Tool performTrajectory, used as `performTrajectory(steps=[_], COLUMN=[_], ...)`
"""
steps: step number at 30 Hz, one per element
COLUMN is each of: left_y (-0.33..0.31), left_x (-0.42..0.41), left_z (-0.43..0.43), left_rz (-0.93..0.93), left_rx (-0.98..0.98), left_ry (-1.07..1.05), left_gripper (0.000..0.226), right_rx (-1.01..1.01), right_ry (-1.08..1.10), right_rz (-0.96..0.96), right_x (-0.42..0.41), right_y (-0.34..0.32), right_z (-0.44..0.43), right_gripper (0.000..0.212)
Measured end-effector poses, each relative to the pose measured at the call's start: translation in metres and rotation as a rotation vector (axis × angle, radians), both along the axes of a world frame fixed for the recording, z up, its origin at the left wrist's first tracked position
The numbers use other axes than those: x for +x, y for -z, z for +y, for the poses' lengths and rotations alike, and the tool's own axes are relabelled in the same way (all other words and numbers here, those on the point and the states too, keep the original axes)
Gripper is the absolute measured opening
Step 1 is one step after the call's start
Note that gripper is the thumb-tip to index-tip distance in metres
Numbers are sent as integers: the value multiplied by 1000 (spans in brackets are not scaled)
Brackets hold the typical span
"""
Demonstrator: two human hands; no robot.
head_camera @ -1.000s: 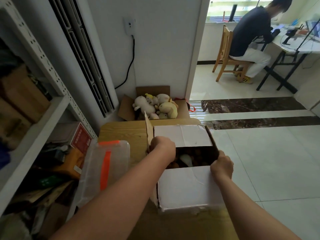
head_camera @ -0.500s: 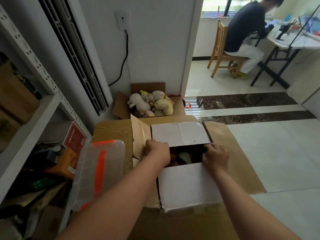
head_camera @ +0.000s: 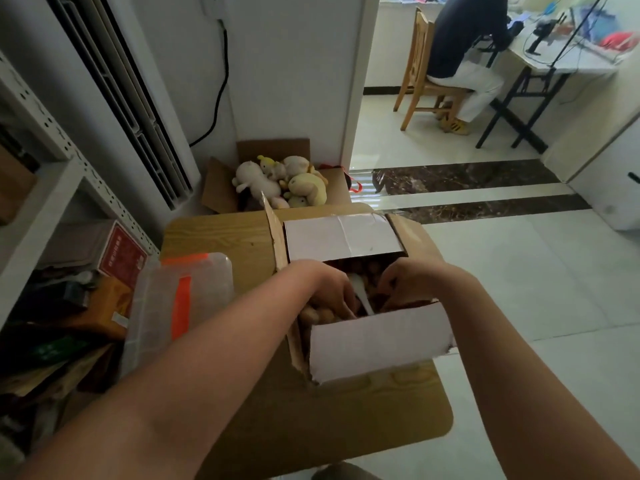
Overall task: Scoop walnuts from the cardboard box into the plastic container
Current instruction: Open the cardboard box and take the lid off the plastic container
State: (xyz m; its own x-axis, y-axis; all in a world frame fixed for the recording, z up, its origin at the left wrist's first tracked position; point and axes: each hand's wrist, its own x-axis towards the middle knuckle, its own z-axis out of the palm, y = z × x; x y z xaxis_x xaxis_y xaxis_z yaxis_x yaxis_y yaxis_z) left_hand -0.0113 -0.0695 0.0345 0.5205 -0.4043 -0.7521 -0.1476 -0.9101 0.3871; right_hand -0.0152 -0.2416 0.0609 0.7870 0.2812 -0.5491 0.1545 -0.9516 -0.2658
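Obs. 1: Grip, both hands. Your left hand (head_camera: 330, 292) is reaching down into the cardboard box (head_camera: 377, 344), fingers curling among the walnuts (head_camera: 317, 315). The fingertips are hiding behind the near flap, so I cannot tell whether it is gripping anything.

Obs. 2: Agreed. Your right hand (head_camera: 407, 284) is also dipping into the box opening, fingers bending downward. Whether it is holding something is likewise unclear. A white scoop (head_camera: 358, 292) is lying between your two hands, wider end toward the far side, with your left fingers just beside it.

Obs. 1: The walnuts are sitting inside the box, showing under your left hand and past the scoop. The box is resting on the wooden table (head_camera: 221, 237), flaps standing open.

Obs. 2: The plastic container (head_camera: 156, 306), clear with an orange latch (head_camera: 180, 306), is sitting on the table just left of the box, apart from both your hands.
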Motion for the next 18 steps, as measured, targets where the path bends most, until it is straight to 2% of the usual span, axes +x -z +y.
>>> performTrajectory(steps=[3,6,9,11,13,18], left_y=[5,17,28,34,38,42], left_x=[-14,-27,-40,-48,-52,-56], left_z=[-13,-27,-35,-35,-30,-23], left_rz=[93,111,82,33,-23,-120], left_rx=[36,146,240,268,262,215], left_ry=[142,301,401,449,457,496], left_gripper=[42,61,59,54,51,40], right_rx=[-28,-158,-255,-252,-223,-248], right_ry=[57,-16,-97,-18,28,-98], right_rz=[172,278,297,273,241,177], right_x=[-17,-36,-50,-57,-62,-65], right_y=[10,23,44,57,67,74], right_z=[-1,-2,-1,0,2,5], right_gripper=[31,49,51,49,47,39])
